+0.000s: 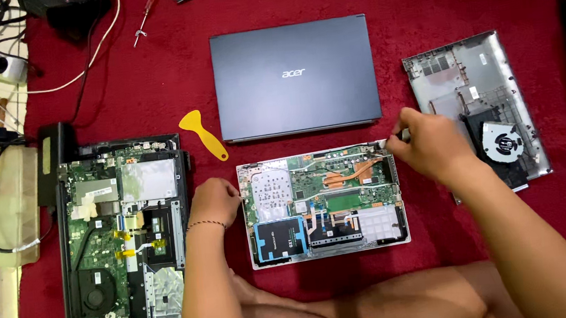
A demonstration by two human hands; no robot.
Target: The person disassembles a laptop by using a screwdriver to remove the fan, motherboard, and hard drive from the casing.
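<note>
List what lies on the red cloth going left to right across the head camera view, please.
Opened dark laptop → yellow pry tool → left hand → opened silver laptop → right hand → removed bottom cover with fan. The closed laptop sits farther back, overlapping the middle, so I left it out.

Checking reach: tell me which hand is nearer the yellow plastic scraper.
Left. The left hand rests just below the yellow plastic scraper; the right hand is far to its right.
</note>
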